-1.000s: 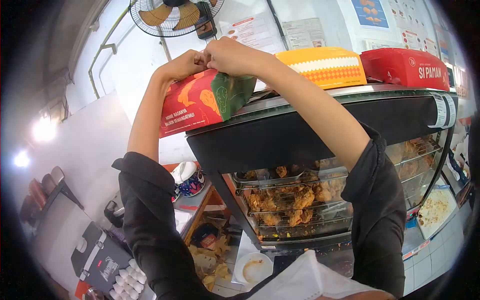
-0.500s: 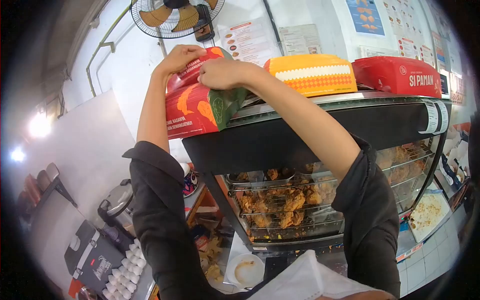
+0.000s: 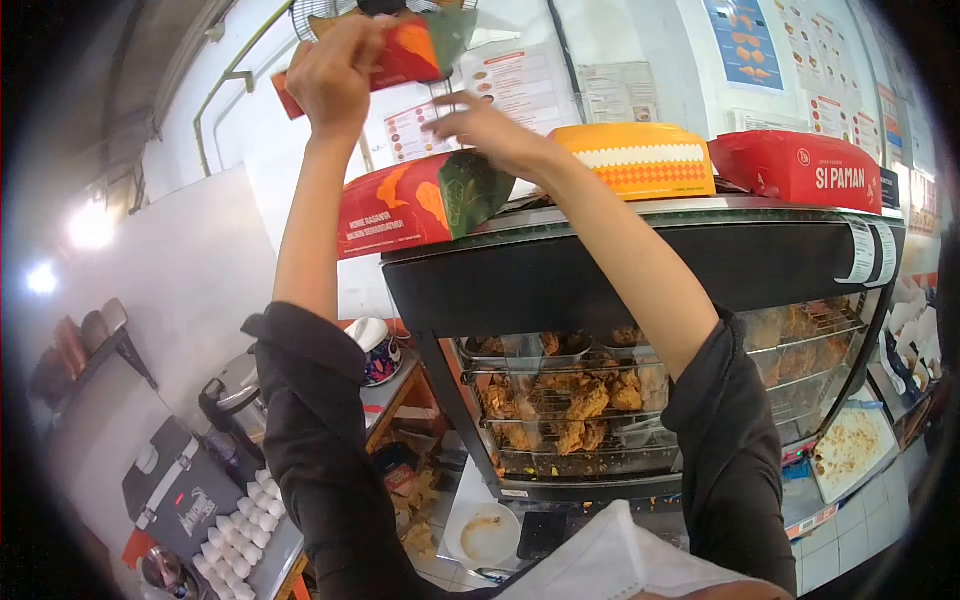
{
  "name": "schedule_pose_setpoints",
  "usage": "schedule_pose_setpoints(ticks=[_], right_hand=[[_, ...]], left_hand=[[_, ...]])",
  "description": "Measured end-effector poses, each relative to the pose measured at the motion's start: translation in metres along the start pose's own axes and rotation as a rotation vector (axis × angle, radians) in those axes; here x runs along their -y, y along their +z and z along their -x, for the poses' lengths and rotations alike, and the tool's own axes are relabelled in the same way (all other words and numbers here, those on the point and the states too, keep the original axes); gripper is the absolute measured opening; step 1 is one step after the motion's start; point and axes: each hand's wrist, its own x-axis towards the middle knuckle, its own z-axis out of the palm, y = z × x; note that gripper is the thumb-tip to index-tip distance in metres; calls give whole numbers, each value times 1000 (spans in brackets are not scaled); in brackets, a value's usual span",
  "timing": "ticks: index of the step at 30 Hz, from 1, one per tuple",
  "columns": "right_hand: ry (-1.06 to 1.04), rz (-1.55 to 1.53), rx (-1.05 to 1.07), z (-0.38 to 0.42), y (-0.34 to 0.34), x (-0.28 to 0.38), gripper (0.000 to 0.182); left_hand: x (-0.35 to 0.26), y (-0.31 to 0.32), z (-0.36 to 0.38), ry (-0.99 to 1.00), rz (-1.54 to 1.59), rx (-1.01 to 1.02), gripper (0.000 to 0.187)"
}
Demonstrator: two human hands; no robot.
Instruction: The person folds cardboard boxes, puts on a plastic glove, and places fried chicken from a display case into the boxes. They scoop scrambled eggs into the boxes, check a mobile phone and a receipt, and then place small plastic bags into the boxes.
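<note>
Raised above the display warmer [image 3: 620, 245], my left hand [image 3: 338, 80] is closed on a red cardboard food box [image 3: 410, 58] with an orange print and a green end, slightly smeared by motion. My right hand [image 3: 495, 135] is apart from that box, its fingers spread with nothing in them. Just below it, more red cardboard boxes [image 3: 395, 225] with green ends rest on the left end of the warmer's top. Further right along the top are yellow boxes [image 3: 635, 165] and red "SI PAMAN" boxes [image 3: 795, 170].
Fried chicken [image 3: 590, 400] fills the racks behind the warmer's glass. A fan [image 3: 320, 20] and menu sheets [image 3: 515, 85] are on the wall. At lower left stand a grey cool box [image 3: 185, 490], white eggs [image 3: 235, 540] and a pot [image 3: 235, 400]. A white bowl [image 3: 485, 535] sits below the warmer.
My left hand has lifted one red box up and away from the others. My right hand has let go, opened its fingers and dropped back slightly. The view has shifted a little.
</note>
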Motion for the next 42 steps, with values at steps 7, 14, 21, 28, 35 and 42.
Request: schedule_pose_setpoints(ticks=[7,14,21,28,35,42], right_hand=[[1,-1004,56,75,-32,51,44],[63,-797,-152,183,15,51,58],[-60,-913,-8,319,54,66,81],[145,-842,105,395,67,66,67],[139,-758,47,417,56,72,74],[170,-674,90,431,54,79,82]], left_hand=[[-83,-62,-16,539,122,144,30],[-238,-159,-12,144,-384,771,10],[-343,-263,-22,-591,-111,921,39],[-395,-305,-21,-795,-28,1154,39],[-408,-313,-30,-1465,531,953,42],[-422,-319,-44,-1560,344,1204,26]])
